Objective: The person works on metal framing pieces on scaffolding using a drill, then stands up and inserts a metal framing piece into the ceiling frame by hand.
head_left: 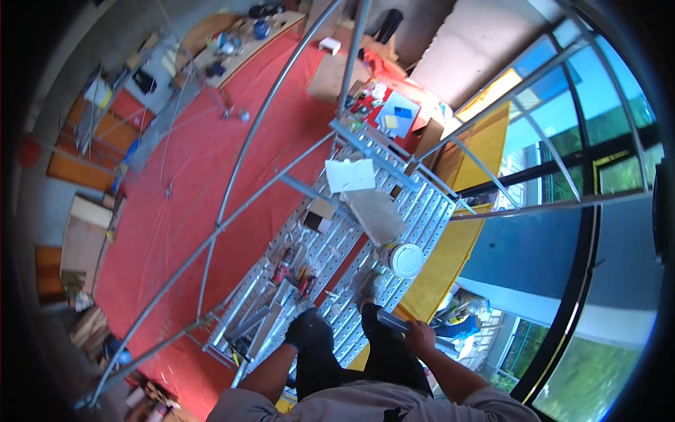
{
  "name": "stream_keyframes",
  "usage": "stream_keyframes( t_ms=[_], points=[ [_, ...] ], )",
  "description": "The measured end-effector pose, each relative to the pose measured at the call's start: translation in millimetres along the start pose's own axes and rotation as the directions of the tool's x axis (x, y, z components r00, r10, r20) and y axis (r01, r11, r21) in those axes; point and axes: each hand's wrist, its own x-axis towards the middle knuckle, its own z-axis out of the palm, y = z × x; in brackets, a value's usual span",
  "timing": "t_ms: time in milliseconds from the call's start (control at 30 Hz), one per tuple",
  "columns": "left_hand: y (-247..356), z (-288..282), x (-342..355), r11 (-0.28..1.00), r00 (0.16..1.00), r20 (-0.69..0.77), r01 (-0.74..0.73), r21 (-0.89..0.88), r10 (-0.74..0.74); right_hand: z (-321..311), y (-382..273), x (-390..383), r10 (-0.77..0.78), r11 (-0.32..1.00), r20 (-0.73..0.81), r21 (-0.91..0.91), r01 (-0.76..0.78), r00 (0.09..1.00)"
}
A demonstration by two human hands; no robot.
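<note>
My right hand [420, 337] grips a grey flat metal piece [391, 321] beside my right leg. At the end of my left forearm, my left hand [294, 340] is dark and merges with my left knee, so its fingers cannot be made out. Below me is a perforated metal scaffold platform [339, 250], holding red-and-black power tools [285, 265], a small open cardboard box [320, 214], a white sheet [349, 175], a grey board [374, 216], a white bucket [406, 260] and metal bars [260, 330].
Tubular scaffold rails [249, 144] cross the left and top. Beyond lie a red floor covering [155, 253], stacked boards [81, 239], a cluttered bench [239, 49] and a red table [390, 137]. Yellow panels [439, 267] and dark-framed windows [573, 344] line the right.
</note>
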Motion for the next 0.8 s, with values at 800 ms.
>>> stream_keyframes(
  t_ms=[800],
  points=[
    [416, -110, -76, 0.724, 0.708, 0.242, -0.689, 0.03, 0.664, -285, -69, -78, -0.111, 0.336, -0.468, 0.813, 0.476, 0.877]
  ],
)
